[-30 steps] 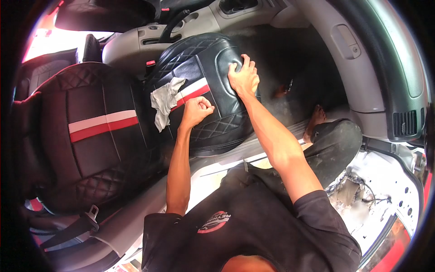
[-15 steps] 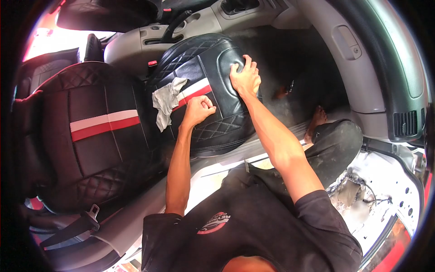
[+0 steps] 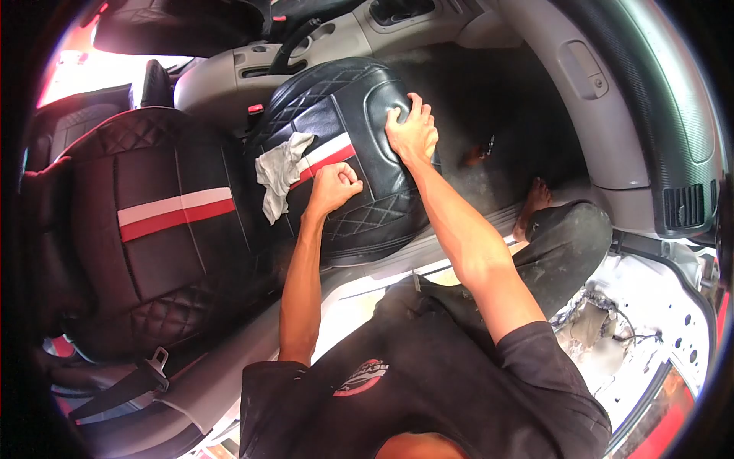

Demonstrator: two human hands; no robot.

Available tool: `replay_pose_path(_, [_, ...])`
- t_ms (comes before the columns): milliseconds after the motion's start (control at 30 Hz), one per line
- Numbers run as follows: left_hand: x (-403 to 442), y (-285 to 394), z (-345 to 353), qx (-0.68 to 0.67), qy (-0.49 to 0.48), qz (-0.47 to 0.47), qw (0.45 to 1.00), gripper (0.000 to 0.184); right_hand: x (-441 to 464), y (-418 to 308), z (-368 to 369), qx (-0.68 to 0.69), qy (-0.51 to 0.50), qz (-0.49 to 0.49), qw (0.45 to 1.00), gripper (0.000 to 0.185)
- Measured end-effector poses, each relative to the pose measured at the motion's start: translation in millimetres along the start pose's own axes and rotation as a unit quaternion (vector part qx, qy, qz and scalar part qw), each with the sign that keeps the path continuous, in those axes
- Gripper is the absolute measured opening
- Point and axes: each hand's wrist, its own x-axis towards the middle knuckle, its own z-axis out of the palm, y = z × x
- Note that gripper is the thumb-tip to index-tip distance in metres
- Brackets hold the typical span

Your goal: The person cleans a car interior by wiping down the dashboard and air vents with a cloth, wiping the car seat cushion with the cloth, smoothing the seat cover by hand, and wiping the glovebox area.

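Note:
A black leather car seat cushion [image 3: 375, 157], with quilted sides and a white and red stripe, lies before me. My left hand [image 3: 334, 187] rests on it beside the stripe with its fingers curled closed; whether they pinch anything is hidden. At the cushion's front edge, my right hand [image 3: 413, 131] presses on the leather with thumb and fingers spread and bent. A crumpled light grey cloth [image 3: 281, 172] lies on the cushion near its rear, left of my left hand and apart from it.
The matching seat backrest [image 3: 164, 264] is on the left, with a seat belt buckle tongue [image 3: 159, 363] below it. Beyond the cushion runs the grey centre console [image 3: 222, 80] with a handbrake lever [image 3: 294, 46]. The dashboard [image 3: 612, 115] and open door [image 3: 650, 306] are at right.
The view has shifted very slightly. Both hands, the cloth and the seat keep their places.

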Motion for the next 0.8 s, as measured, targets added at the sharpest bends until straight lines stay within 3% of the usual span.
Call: replay_pose_path(800, [1.2,-12.2,4.2,-0.061,0.005,0.015,0.998,0.015,0.2,0.9,-0.3,0.011,-0.005,0.000,1.000,0.058])
